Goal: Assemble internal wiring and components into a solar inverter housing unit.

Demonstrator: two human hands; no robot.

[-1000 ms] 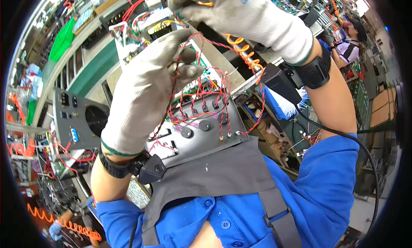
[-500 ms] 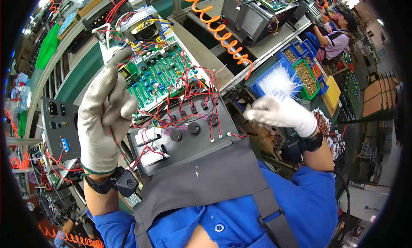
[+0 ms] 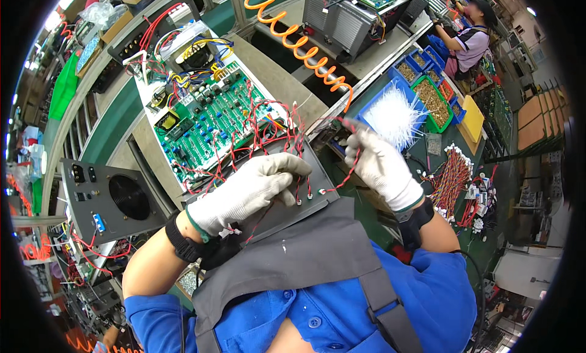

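My right hand (image 3: 386, 170), in a white knit glove, pinches a red-and-black twisted wire (image 3: 345, 178) beside the right end of a dark grey panel (image 3: 268, 222). That wire runs down to a small white connector near the panel's edge. Over the panel lies my gloved left hand (image 3: 247, 191), its fingers curled together beside several red wires; what they hold, if anything, is hidden. Beyond the panel is a green circuit board (image 3: 226, 118) with many components, wired to the panel. The left hand covers much of the panel's face.
An orange coiled hose (image 3: 293, 39) hangs behind the work. At the right are a blue bin of white plastic strips (image 3: 394, 118), a green tray of small parts (image 3: 432, 104) and bundled wires (image 3: 450, 181). A panel with a round fan opening (image 3: 129, 196) stands left. A co-worker (image 3: 467, 45) sits far right.
My left hand has come down from its raised place at the left onto the panel. My right hand has moved down from in front of the white strips and now grips the twisted wire.
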